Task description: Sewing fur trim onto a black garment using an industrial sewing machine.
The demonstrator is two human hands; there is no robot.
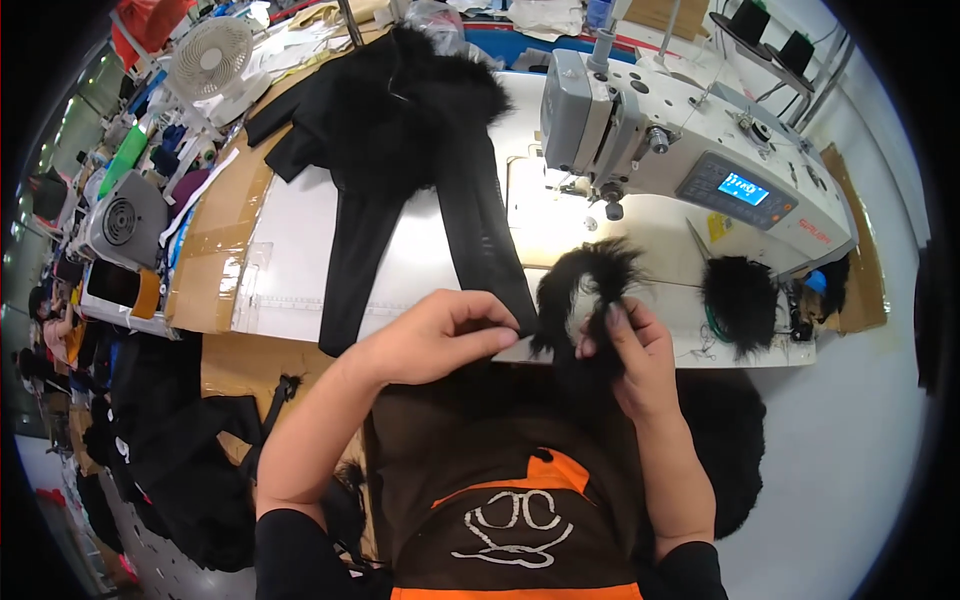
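Observation:
My right hand [643,360] grips a loop of black fur trim [572,285], with the thumb on top and long hairs sticking out at its upper edge. My left hand [445,338] is closed in a pinch at the cuff end of a long black sleeve [478,225], just left of the fur. That sleeve belongs to a black garment [400,120] with a furry upper part, spread over the white sewing table [420,265]. Exactly how much cloth lies between my left fingertips is hard to see.
A white sewing machine [690,140] with a lit screen stands at the right, its needle area beyond the fur. Another black fur piece [740,305] lies near the right table edge. A fan [208,62] stands far left; dark cloth [190,460] hangs at lower left.

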